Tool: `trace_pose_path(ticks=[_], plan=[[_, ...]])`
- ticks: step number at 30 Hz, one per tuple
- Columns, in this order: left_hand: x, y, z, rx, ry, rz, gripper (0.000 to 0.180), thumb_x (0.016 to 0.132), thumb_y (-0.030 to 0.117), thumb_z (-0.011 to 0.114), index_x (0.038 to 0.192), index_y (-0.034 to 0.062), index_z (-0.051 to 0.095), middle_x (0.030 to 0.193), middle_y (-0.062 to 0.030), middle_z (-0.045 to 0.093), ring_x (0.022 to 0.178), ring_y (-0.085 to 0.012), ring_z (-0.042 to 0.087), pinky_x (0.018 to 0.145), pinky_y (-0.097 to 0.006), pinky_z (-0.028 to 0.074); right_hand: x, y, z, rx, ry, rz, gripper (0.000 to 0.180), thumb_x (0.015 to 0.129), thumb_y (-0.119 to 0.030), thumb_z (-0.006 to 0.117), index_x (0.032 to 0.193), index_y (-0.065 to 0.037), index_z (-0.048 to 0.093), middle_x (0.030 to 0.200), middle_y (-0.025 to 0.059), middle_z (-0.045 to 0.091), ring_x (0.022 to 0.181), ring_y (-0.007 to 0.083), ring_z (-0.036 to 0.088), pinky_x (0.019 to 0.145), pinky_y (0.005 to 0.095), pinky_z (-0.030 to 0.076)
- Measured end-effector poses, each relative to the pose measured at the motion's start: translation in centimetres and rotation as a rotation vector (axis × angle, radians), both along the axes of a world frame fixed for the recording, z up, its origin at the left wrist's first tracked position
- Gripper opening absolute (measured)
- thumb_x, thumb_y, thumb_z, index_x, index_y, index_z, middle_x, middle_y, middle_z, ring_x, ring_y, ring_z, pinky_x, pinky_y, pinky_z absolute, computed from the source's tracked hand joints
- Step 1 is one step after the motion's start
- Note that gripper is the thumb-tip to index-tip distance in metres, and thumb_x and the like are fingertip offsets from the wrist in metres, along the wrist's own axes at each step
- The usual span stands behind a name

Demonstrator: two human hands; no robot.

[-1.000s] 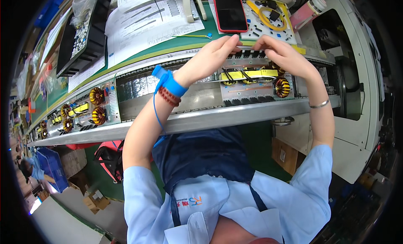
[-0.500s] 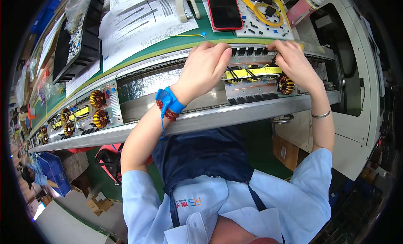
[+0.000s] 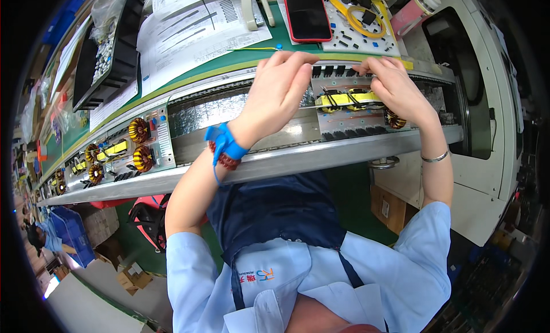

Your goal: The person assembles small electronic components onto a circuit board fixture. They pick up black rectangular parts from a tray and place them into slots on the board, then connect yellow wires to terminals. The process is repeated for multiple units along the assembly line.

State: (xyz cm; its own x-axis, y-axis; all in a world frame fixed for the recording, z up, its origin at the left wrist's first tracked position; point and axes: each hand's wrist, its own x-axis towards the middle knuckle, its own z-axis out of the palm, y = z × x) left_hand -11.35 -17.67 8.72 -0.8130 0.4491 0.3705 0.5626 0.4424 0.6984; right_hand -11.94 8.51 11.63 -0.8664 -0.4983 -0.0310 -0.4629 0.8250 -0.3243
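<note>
While the circuit board [image 3: 349,112] sits on the conveyor rail just below the green bench [image 3: 189,75], your left hand [image 3: 279,95] rests curled on its left edge and your right hand [image 3: 395,87] pinches at its top edge; what they grip, I cannot tell.

A grey circuit board with a yellow transformer [image 3: 350,107] sits on the long metal conveyor rail [image 3: 321,155]. The left hand [image 3: 279,92] lies on its left end, the right hand [image 3: 395,89] on its right. Behind, on the green bench [image 3: 189,75], a red-cased phone [image 3: 307,13] lies right of the white printed sheets [image 3: 192,32]. Further left on the rail rides another board with copper coils [image 3: 140,144], seemingly the same kind.
</note>
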Motion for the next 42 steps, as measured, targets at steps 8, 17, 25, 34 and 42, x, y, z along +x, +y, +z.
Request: trace_pose_path(ticks=[8,17,25,34,42], plan=[[4.6,-5.5,0.7,0.222,-0.022,0.097,0.033,0.096,0.014,0.036,0.114,0.0001,0.060,0.109,-0.0153,0.062,0.104,-0.0307,0.055,0.094,-0.037,0.039,0.5,-0.5,0.9,-0.043,0.054,-0.007,0.031,0.083,-0.005,0.040,0.110,-0.003,0.055,0.108,0.0122,0.058,0.111,0.0289,0.046,0.103,0.0381,0.031],[10.6,-11.8,-0.1,0.182,0.134,0.239,0.037,0.096,0.017,0.035,0.115,-0.0053,0.058,0.115,-0.0180,0.062,0.106,-0.0320,0.056,0.093,-0.040,0.042,3.1,-3.2,2.3,-0.067,0.165,0.002,0.021,0.085,-0.003,0.046,0.104,-0.005,0.055,0.099,0.0086,0.059,0.101,0.0242,0.052,0.097,0.0360,0.031],[14.5,-16.3,-1.7,0.164,0.214,0.447,0.032,0.095,0.014,0.036,0.111,-0.0048,0.057,0.114,-0.0192,0.064,0.104,-0.0316,0.056,0.094,-0.041,0.042,0.8,-9.0,1.9,-0.146,0.264,0.032,0.016,0.082,-0.003,0.059,0.098,-0.002,0.058,0.092,0.0100,0.062,0.089,0.0252,0.060,0.080,0.0352,0.043],[17.0,-18.3,-1.7,0.160,0.199,0.514,0.034,0.098,0.019,0.033,0.110,-0.0029,0.056,0.113,-0.0182,0.064,0.106,-0.0307,0.055,0.096,-0.041,0.040,-5.3,-15.2,-2.3,-0.036,0.136,0.192,0.020,0.076,-0.013,0.071,0.091,-0.003,0.063,0.093,0.0107,0.059,0.093,0.0292,0.058,0.083,0.0390,0.047],[18.2,-20.7,-2.2,0.188,0.241,0.552,0.029,0.092,0.011,0.041,0.109,-0.0041,0.058,0.114,-0.0173,0.064,0.103,-0.0322,0.056,0.092,-0.041,0.043,-2.6,-18.1,-3.2,-0.100,0.238,0.175,0.010,0.070,-0.010,0.072,0.073,-0.004,0.064,0.089,0.0096,0.051,0.090,0.0289,0.051,0.082,0.0374,0.043]])
